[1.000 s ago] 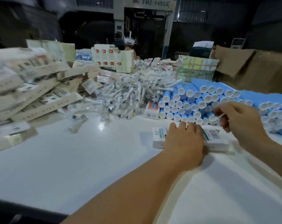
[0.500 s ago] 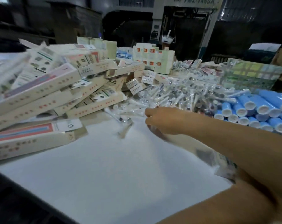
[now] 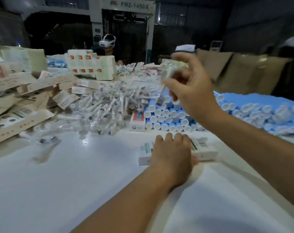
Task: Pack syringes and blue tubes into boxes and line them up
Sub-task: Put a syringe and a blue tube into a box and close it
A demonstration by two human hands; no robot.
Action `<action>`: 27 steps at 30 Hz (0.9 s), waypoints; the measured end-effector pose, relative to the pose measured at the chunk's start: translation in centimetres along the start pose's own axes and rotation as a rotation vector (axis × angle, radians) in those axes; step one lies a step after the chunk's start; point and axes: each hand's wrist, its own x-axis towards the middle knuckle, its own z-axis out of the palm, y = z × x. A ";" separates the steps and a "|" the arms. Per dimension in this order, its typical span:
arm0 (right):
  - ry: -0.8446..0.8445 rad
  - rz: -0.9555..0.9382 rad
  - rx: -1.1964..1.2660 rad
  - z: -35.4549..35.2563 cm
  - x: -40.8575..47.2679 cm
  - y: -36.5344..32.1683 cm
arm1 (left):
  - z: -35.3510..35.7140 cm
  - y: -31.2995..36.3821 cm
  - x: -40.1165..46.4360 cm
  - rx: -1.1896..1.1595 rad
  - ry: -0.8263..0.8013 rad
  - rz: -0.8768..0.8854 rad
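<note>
Left hand (image 3: 172, 152) grips the box (image 3: 203, 149) on the table (image 3: 75, 174); right hand (image 3: 191, 91) pinches a wrapped syringe (image 3: 167, 75) aloft.

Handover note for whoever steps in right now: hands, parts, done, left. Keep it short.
Left hand: resting on the white box lying flat on the table, fingers curled over its far edge.
Right hand: raised, pinching a wrapped syringe above the piles; blurred.
Loose syringes heaped mid-table, blue tubes stacked right, flat cartons left.
Done: syringe picked.
Left: put it and a tube in the box, then line the box up. Box contents not visible.
</note>
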 end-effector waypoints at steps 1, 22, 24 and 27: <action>0.102 0.072 0.034 -2.7 -1.0 0.6 | -0.1 0.5 0.1 -0.032 0.014 0.011; 0.276 0.907 -0.041 -7.4 -11.0 8.0 | 0.6 2.6 0.7 0.102 0.160 0.013; 0.258 0.903 -0.033 -7.5 -10.7 7.5 | 0.5 2.2 0.7 0.101 0.159 0.001; 0.383 0.805 -0.086 -8.4 -10.8 7.1 | 0.6 1.5 0.9 0.099 0.157 -0.026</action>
